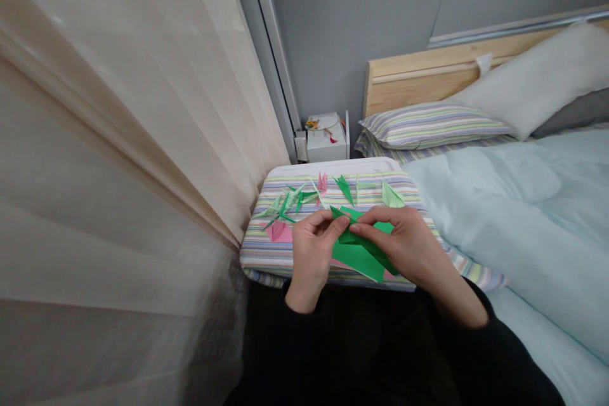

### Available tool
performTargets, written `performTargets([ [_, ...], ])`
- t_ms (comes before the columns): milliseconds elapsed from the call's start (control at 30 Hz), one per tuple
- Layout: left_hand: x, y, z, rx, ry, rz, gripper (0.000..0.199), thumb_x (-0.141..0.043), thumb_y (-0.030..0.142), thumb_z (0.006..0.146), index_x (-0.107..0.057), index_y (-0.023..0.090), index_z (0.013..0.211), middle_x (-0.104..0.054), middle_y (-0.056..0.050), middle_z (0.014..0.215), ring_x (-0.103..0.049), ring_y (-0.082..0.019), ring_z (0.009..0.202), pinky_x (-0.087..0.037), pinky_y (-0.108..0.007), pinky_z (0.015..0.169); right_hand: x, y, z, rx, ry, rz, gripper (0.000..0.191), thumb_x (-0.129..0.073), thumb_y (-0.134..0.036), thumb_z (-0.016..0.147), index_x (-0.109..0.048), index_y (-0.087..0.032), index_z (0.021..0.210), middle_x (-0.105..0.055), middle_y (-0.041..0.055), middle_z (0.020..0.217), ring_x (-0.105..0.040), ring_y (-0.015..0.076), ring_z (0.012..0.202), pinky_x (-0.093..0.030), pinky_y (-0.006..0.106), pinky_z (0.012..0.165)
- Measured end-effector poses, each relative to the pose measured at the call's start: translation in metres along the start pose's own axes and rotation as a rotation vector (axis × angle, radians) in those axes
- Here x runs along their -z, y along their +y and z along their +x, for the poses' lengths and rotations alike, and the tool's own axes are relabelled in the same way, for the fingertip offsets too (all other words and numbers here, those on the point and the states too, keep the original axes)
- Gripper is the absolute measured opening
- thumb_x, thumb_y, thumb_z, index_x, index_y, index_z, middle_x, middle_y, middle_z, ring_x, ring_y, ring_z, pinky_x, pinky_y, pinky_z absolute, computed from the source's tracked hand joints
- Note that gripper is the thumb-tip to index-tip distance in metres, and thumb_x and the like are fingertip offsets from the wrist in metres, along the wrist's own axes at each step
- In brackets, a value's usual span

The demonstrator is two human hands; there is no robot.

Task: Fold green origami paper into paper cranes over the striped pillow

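Observation:
Between my two hands is a folded piece of dark green origami paper [368, 246], raised over the small table. My left hand [311, 244] pinches its left end with thumb and forefinger. On the other side, my right hand [404, 238] grips the paper along its upper fold, thumb and fingers closed. Below lies a flat stack of green paper sheets [359, 260], with a bit of pink showing underneath. Beyond my hands are several folded paper pieces: green cranes [284, 206], a pink crane [322, 184], a dark green folded piece [343, 189] and a pale green one [392, 195].
A striped cloth [266, 260] covers the small table [333, 167]. The curtain [143, 108] hangs close on the left. A bed with a pale blue quilt [514, 203] adjoins on the right. Behind stands a white bedside cabinet [327, 151] with small items on top.

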State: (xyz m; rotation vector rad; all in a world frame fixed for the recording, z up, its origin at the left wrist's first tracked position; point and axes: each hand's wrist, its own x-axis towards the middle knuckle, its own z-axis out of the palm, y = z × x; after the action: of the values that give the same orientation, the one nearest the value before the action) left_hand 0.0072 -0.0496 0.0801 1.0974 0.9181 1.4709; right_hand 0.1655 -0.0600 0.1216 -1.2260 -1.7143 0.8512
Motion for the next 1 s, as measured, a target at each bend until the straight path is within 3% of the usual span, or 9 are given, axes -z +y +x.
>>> performTargets([
  [267, -0.002, 0.001, -0.001, 0.01, 0.063, 0.015, 0.031, -0.089, 0.038, 0.071, -0.068, 0.016, 0.064, -0.056, 0.004, 0.061, -0.046, -0.009, 0.059, -0.035, -0.023, 0.055, 0.001, -0.004, -0.001, 0.016, -0.013, -0.008, 0.021, -0.067, -0.032, 0.087, -0.076, -0.02, 0.072, -0.077, 0.0016, 0.071, -0.067, 0.0193, 0.069, -0.048, 0.032, 0.07],
  [467, -0.002, 0.006, -0.002, 0.011, 0.029, 0.046, 0.033, -0.086, 0.039, 0.075, -0.065, 0.016, 0.063, -0.05, 0.004, 0.059, -0.04, -0.008, 0.056, -0.029, -0.024, 0.052, 0.002, -0.006, -0.001, -0.001, -0.01, -0.014, 0.021, -0.068, -0.031, 0.086, -0.076, -0.02, 0.07, -0.076, 0.0006, 0.069, -0.067, 0.0185, 0.066, -0.048, 0.031, 0.069],
  [733, -0.003, 0.005, -0.004, -0.009, 0.032, 0.003, 0.032, -0.086, 0.034, 0.077, -0.063, 0.016, 0.062, -0.047, 0.005, 0.059, -0.041, -0.007, 0.058, -0.03, -0.023, 0.054, 0.002, -0.008, -0.003, 0.011, 0.0, -0.013, 0.021, -0.069, -0.028, 0.087, -0.075, -0.02, 0.069, -0.076, -0.0002, 0.068, -0.067, 0.0174, 0.065, -0.048, 0.029, 0.068],
  [1000, -0.002, 0.014, 0.004, -0.059, 0.128, -0.056, 0.021, -0.087, 0.037, 0.074, -0.079, 0.018, 0.077, -0.073, -0.002, 0.076, -0.063, -0.012, 0.073, -0.05, -0.024, 0.07, 0.0, -0.009, -0.007, 0.028, -0.011, -0.057, 0.021, -0.069, -0.027, 0.087, -0.074, -0.021, 0.068, -0.077, 0.0004, 0.069, -0.068, 0.0187, 0.067, -0.047, 0.03, 0.069],
])
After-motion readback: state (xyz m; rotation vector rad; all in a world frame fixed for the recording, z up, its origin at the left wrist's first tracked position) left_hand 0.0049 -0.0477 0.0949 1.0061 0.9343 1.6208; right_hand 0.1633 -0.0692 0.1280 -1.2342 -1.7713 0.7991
